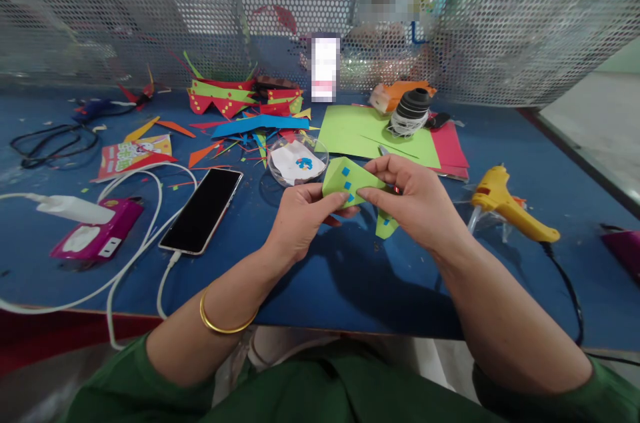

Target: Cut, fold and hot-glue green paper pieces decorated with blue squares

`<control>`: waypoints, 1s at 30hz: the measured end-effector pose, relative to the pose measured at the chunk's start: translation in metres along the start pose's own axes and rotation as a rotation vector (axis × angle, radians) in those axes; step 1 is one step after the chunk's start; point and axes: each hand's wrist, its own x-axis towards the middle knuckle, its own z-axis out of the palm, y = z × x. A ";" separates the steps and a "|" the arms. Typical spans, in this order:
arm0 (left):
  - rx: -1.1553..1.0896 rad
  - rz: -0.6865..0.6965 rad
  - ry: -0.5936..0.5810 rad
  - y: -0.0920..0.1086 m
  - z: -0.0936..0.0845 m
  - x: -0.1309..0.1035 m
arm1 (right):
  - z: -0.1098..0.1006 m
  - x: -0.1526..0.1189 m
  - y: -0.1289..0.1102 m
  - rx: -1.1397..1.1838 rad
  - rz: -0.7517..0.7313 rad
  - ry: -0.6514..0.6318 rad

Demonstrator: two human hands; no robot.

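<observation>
A light-green paper cutout (334, 174) dotted with small blue squares is held up between both hands. My left hand (305, 216) pinches its left part, the thumb lying beside the blue squares. On its right side, my right hand (411, 199) grips the paper between thumb and fingers. A lower flap of the cutout hangs beneath the right hand, and the fingers hide the middle. Just beyond the left hand stands a clear round dish (277, 175), with white paper and small blue bits inside.
A yellow glue gun (510, 206) lies right; a black phone (204, 209) and purple power strip (103, 229) lie left. Green paper sheets (345, 133), a string-wrapped black object (413, 113), red-and-green paper masks (220, 97) and scraps sit behind, before a perforated metal screen (150, 9).
</observation>
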 end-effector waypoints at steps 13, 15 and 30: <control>-0.069 0.062 0.044 0.003 0.000 -0.002 | 0.009 -0.011 0.000 -0.724 -0.700 0.445; -0.074 0.070 0.042 0.004 0.000 -0.002 | 0.013 -0.012 0.001 -0.753 -0.717 0.443; 0.002 0.079 0.021 0.003 0.000 -0.001 | 0.016 -0.015 0.001 -0.756 -0.701 0.434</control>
